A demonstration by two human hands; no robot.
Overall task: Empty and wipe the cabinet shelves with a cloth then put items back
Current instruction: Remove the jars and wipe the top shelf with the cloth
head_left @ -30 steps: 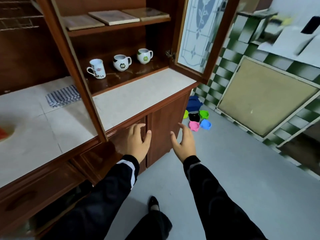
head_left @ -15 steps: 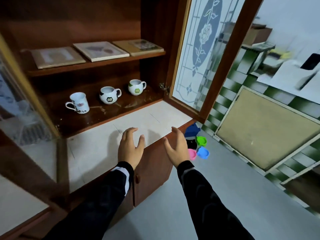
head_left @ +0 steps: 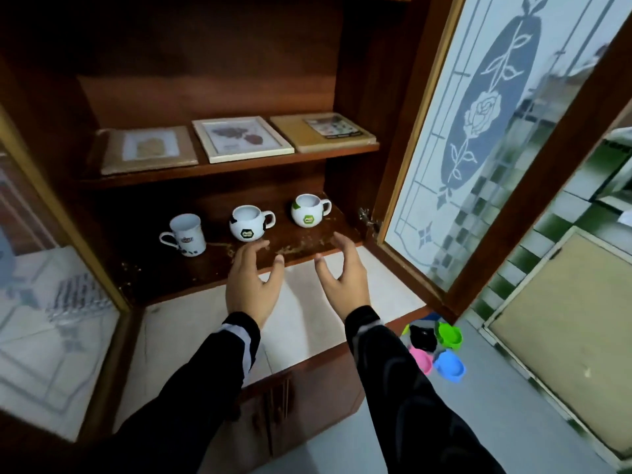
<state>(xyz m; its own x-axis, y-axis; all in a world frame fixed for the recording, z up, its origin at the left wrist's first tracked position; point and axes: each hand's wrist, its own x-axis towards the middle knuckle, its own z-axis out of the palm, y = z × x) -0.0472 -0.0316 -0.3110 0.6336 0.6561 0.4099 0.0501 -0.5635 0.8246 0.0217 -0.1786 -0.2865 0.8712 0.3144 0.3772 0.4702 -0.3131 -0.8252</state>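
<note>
You're right at the start of the emptying step, I'd say. The cabinet (head_left: 205, 63) stands open, with its glass door (head_left: 478, 165) swung out to the right of the spotted mug (head_left: 248, 227), which I'll use as the anchor.

That mug sits midway along the lower shelf (head_left: 191, 278), and by the look of it nothing has come off yet. Above the mug, the upper shelf (head_left: 239, 167) carries three flat picture frames (head_left: 241, 138) side by side. In front of the mug and lower down is the pale table (head_left: 307, 323), where I'd guess things get parked. A tall white mug (head_left: 186, 234) stands left of the spotted mug. A green-logo mug (head_left: 307, 215) stands to its right, a bit further back. All three are apart.

Your left hand (head_left: 249, 285) hovers just in front of the spotted mug, fingers spread and loose, gripping nothing. Your right hand (head_left: 345, 275) is right of the mug, equally loose and empty. Next move as I read it: wrap a mug's body or handle, lift it clear of its neighbours and set it on the table.

The cloth is the hard bit. A striped blur (head_left: 75, 292) far left of the mug, behind the other glass pane, is probably it, but I can't swear. Pale streaks on the shelf in front of the mug could be dirt or worn finish. The cabinet's top is cut off.
</note>
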